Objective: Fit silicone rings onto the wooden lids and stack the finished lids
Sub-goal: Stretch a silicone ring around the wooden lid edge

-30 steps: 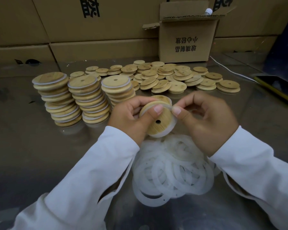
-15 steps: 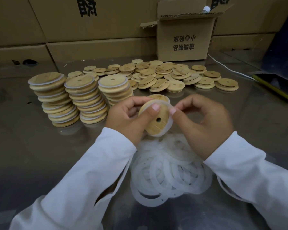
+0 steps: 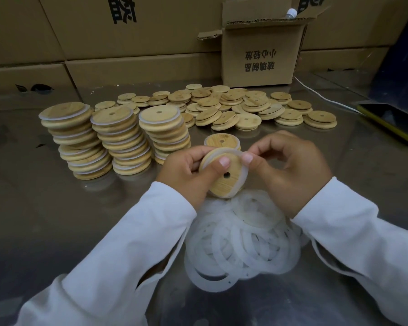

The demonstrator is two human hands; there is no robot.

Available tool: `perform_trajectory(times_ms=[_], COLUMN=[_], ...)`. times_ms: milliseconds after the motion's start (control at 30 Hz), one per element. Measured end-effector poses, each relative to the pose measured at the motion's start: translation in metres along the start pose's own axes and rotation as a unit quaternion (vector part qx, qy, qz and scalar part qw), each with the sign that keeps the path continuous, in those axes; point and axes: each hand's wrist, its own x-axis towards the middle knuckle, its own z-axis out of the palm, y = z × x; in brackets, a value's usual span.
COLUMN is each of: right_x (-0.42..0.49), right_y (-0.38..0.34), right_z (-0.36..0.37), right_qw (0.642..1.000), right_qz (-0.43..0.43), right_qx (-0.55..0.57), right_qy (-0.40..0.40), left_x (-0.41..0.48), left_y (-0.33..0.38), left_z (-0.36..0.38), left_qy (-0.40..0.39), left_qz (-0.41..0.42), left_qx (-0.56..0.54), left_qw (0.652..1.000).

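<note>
Here the left hand [image 3: 186, 170] grips a wooden lid [image 3: 222, 187] held up above the table [image 3: 45, 220], fingers curled behind it and the thumb pressed across its face just above the small hole. The right hand [image 3: 290, 170] pinches a silicone ring [image 3: 224, 152] at the lid's upper right edge; the ring lies round most of the rim. Directly beneath both hands a loose pile of rings [image 3: 243, 241] lies on the metal surface. Just behind the held lid sits a short stack [image 3: 222, 140] with a ringed lid on top. To the left stand 3 tall stacks of finished lids [image 3: 118, 140], leaning a little. Farther back, bare lids [image 3: 245, 107] lie heaped in front of an open cardboard box [image 3: 262, 55]. A phone [image 3: 391, 121] lies at the right edge, near a white cable [image 3: 325, 97]
</note>
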Motion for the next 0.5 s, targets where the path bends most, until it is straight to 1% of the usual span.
perform_trajectory(times_ms=[200, 400, 500], right_x=[0.0041, 0.0055, 0.0031], right_y=[0.0027, 0.0006, 0.0034], right_z=[-0.0061, -0.0067, -0.0043], right_qw=[0.999, 0.998, 0.998], right_qz=[0.03, 0.029, 0.032], right_qx=[0.009, 0.025, 0.027], right_qy=[-0.027, -0.039, -0.045], left_x=[0.001, 0.0003, 0.0019], left_y=[0.0003, -0.0027, -0.0039], left_z=[-0.0036, -0.0027, -0.0056], left_qy=[-0.015, -0.002, -0.012], left_qz=[-0.015, -0.053, -0.053], left_qx=[-0.001, -0.088, -0.077], left_qw=[1.0, 0.995, 0.996])
